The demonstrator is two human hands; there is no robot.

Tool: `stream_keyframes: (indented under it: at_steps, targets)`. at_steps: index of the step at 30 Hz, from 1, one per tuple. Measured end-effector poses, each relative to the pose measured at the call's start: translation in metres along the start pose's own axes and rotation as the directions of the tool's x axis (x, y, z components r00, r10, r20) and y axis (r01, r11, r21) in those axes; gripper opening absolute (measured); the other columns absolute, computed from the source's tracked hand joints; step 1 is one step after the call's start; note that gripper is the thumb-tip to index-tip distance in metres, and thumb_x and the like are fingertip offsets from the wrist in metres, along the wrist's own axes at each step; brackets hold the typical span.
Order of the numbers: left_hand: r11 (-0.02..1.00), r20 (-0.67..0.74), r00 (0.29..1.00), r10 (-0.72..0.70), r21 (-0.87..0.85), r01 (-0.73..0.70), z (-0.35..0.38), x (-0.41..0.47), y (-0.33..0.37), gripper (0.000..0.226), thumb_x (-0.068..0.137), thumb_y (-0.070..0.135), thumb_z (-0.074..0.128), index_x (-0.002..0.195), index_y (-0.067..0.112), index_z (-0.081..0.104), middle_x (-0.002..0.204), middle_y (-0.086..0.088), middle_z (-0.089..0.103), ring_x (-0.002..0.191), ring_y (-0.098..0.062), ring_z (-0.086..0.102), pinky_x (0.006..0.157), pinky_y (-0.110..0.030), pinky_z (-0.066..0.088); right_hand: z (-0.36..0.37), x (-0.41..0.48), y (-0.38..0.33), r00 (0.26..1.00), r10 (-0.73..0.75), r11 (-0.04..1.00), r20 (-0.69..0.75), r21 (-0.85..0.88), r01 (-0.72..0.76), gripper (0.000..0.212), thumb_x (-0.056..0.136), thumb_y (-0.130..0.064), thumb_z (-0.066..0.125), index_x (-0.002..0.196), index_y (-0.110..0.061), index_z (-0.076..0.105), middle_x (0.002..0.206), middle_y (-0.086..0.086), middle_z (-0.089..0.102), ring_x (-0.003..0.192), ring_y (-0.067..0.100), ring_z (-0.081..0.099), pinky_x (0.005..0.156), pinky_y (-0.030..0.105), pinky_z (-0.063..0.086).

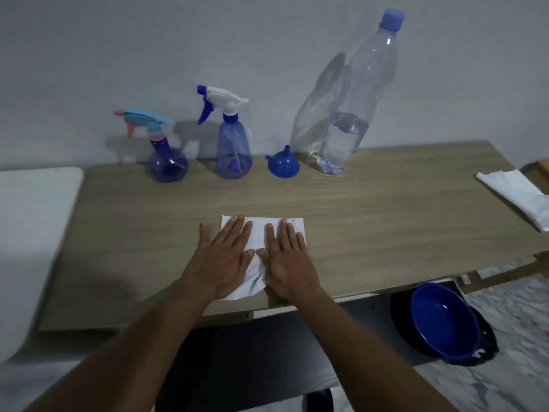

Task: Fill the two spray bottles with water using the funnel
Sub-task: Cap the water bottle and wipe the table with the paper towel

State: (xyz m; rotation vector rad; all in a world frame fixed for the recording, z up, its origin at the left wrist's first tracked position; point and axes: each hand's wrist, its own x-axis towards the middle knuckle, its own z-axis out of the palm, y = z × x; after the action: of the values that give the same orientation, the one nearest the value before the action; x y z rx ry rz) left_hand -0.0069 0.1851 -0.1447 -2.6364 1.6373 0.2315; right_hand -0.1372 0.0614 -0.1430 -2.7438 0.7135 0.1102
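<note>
Both hands lie flat, palms down, on a white paper towel (261, 233) near the front edge of the wooden worktop (386, 209), about midway along it. Left hand (222, 260): fingers (234, 233) extended and slightly spread, the little finger off the paper on bare wood. Right hand (286, 260): fingers (285, 236) extended and close together, holding nothing. Thumbs nearly meet over the towel's middle; the paper is crumpled between the hands toward the front edge. Along the back edge, against the wall, four items stand in a row. Toward the back-left: a round-bodied spray bottle (167, 162) with a light blue and pink trigger head; just beside it to the right, a taller spray bottle (234, 150) with a white and blue trigger head. Both have their heads on, and water level cannot be told. Next along the back edge, a blue funnel (282, 166) resting wide end down, spout up. Just beside it, a large clear water bottle (353, 114), capped, roughly a third full. At the right edge of the worktop lies a second white paper towel (517, 194), folded, partly overhanging. Below the front-right corner, on the floor, sits a blue basin (442, 322), tilted.
</note>
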Motion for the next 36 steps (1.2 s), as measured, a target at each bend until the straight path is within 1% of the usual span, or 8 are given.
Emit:
stream_keyframes:
  at_steps: [6,10,13,17,23,29,32,36]
  targets:
    - [0.991,0.0,0.992,-0.128,0.03,0.128,0.004,-0.046,-0.084,0.068,0.097,0.052,-0.003,0.157,0.02,-0.004,0.165,-0.001,-0.007,0.152,-0.016,-0.004,0.117,-0.063,0.004,0.022,0.032,-0.086,0.991,-0.119,0.992,0.056,-0.038,0.122,0.077,0.095,-0.053,-0.009,0.161,-0.013,-0.005,0.166,0.021,-0.009,0.155,0.032,-0.009,0.123,0.042,-0.008]
    - [0.976,-0.011,0.976,-0.218,0.019,0.218,0.008,-0.079,-0.117,0.072,0.095,0.053,-0.008,0.157,0.018,0.001,0.165,-0.001,-0.003,0.153,-0.016,0.0,0.116,-0.065,0.007,0.032,0.038,-0.129,0.978,-0.19,0.98,0.088,-0.04,0.194,0.063,0.109,-0.044,0.013,0.161,-0.012,-0.005,0.166,0.02,-0.011,0.155,0.032,-0.011,0.125,0.044,-0.006]
    - [0.966,-0.003,0.966,-0.259,0.004,0.259,0.014,-0.099,-0.126,0.071,0.095,0.055,-0.006,0.156,0.019,0.002,0.164,0.001,-0.004,0.152,-0.016,0.002,0.115,-0.065,0.005,0.039,0.032,-0.149,0.968,-0.232,0.971,0.101,-0.039,0.237,0.062,0.109,-0.043,0.013,0.161,-0.012,-0.003,0.167,0.019,-0.01,0.155,0.031,-0.01,0.125,0.044,-0.007]
    - [0.956,-0.012,0.956,-0.292,0.021,0.292,0.016,-0.11,-0.119,0.07,0.099,0.052,-0.001,0.155,0.015,0.02,0.163,-0.004,0.017,0.15,-0.02,0.019,0.112,-0.067,0.014,0.038,0.016,-0.146,0.959,-0.264,0.963,0.103,-0.019,0.268,0.062,0.109,-0.043,0.013,0.161,-0.013,-0.002,0.167,0.017,-0.009,0.156,0.029,-0.009,0.124,0.042,-0.008]
    - [0.974,-0.027,0.974,-0.224,0.023,0.225,0.017,-0.103,-0.069,0.063,0.102,0.044,0.014,0.151,0.009,0.034,0.158,-0.012,0.03,0.145,-0.027,0.033,0.107,-0.068,0.027,0.029,-0.014,-0.097,0.961,-0.268,0.963,0.075,0.018,0.267,0.061,0.11,-0.042,0.016,0.161,-0.013,-0.001,0.168,0.016,-0.008,0.156,0.027,-0.008,0.121,0.037,-0.014]
    - [0.989,-0.051,0.988,-0.146,0.01,0.147,0.016,-0.061,0.026,0.06,0.102,0.042,0.019,0.151,0.009,0.035,0.158,-0.011,0.03,0.145,-0.026,0.033,0.108,-0.067,0.026,0.008,-0.046,0.003,0.969,-0.244,0.97,0.035,0.024,0.243,0.063,0.107,-0.043,0.01,0.161,-0.011,0.003,0.167,0.018,-0.003,0.156,0.029,-0.003,0.121,0.036,-0.013]
    - [0.989,-0.012,0.989,-0.149,0.016,0.15,0.015,-0.029,0.088,0.065,0.102,0.046,0.007,0.153,0.013,0.03,0.161,-0.007,0.026,0.148,-0.022,0.026,0.111,-0.067,0.02,-0.007,-0.062,0.068,0.975,-0.221,0.975,0.01,0.015,0.221,0.068,0.103,-0.046,0.005,0.161,-0.01,0.009,0.167,0.018,0.003,0.156,0.03,0.002,0.119,0.036,-0.015]
    - [0.991,-0.008,0.992,-0.127,-0.031,0.127,0.016,0.011,0.167,0.068,0.098,0.05,0.001,0.157,0.018,0.012,0.165,0.0,0.004,0.152,-0.017,0.005,0.115,-0.063,0.0,-0.028,-0.077,0.155,0.979,-0.204,0.979,0.003,-0.008,0.204,0.065,0.106,-0.045,0.013,0.16,-0.01,0.012,0.167,0.018,0.007,0.156,0.031,0.004,0.118,0.035,-0.013]
